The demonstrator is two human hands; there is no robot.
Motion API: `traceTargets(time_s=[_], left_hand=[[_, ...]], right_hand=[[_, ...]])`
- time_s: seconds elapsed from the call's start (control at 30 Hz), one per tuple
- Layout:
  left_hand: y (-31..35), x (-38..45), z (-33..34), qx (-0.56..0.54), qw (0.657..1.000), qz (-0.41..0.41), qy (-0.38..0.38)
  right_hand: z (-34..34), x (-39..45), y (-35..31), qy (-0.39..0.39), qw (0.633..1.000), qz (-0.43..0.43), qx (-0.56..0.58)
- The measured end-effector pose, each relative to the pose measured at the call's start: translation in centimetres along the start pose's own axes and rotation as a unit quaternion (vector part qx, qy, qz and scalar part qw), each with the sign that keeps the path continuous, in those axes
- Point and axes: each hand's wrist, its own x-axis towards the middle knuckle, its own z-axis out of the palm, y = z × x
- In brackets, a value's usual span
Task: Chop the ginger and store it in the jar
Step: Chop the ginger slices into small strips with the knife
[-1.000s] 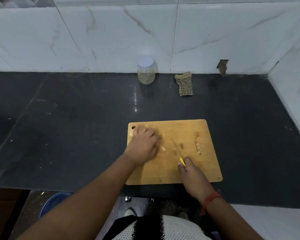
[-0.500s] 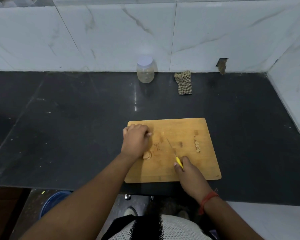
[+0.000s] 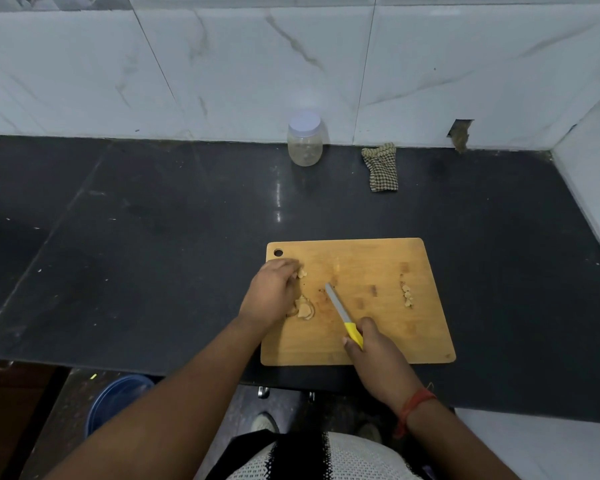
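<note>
Yellow handle: the right hand (image 3: 378, 348) is wrapped tight around the knife (image 3: 343, 315) by its yellow end.
Knife direction: its long grey blade points up and to the left from that hand, toward the far left corner of the cutting board (image 3: 378, 348). It lies slanted, not straight across.
Ginger: a big flat piece (image 3: 303, 309) sits just left of the blade tip, touching the near edge of the left hand (image 3: 274, 294).
Left hand: its fingers are curled down on the board, and a small bit of ginger (image 3: 302, 273) peeks out at the fingertips. It looks like a pinch.
Cut bits: a small row of pieces (image 3: 407, 295) lies to the right of the blade, apart from both hands.
Jar: the jar (image 3: 305, 140) stands far past the board by the wall, with its lid on.
What could go wrong: the blade is near the left fingers, so a fast chop could nick them. Small round bits could also roll off the board.
</note>
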Motion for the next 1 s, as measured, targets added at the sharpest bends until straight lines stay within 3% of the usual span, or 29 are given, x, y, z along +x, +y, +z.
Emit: traceTargets(time_s=[0.2, 0.33, 0.5, 0.7, 0.9, 1.0], left_hand=[[0.6, -0.9, 0.0, -0.002, 0.998, 0.034, 0.05], [0.8, -2.4, 1.0, 0.105, 0.989, 0.106, -0.016], [0.2, -2.6, 1.7, 0.134, 0.986, 0.094, -0.042], [0.6, -2.8, 2.4, 0.119, 0.986, 0.106, -0.042], [0.3, -2.8, 2.3, 0.127, 0.986, 0.103, -0.039], [0.1, -2.9, 2.5, 0.131, 0.985, 0.103, -0.032]], right_hand=[[1.6, -0.3, -0.4, 0.02, 0.998, -0.044, -0.043], [2.4, 0.0, -0.2, 0.012, 0.995, -0.026, -0.091], [1.7, 0.0, 0.7, 0.031, 0.995, 0.035, -0.092], [2.6, 0.1, -0.8, 0.005, 0.996, -0.011, -0.092], [1.3, 0.4, 0.7, 0.052, 0.994, 0.083, -0.043], [1.8, 0.2, -0.3, 0.03, 0.997, 0.046, -0.056]])
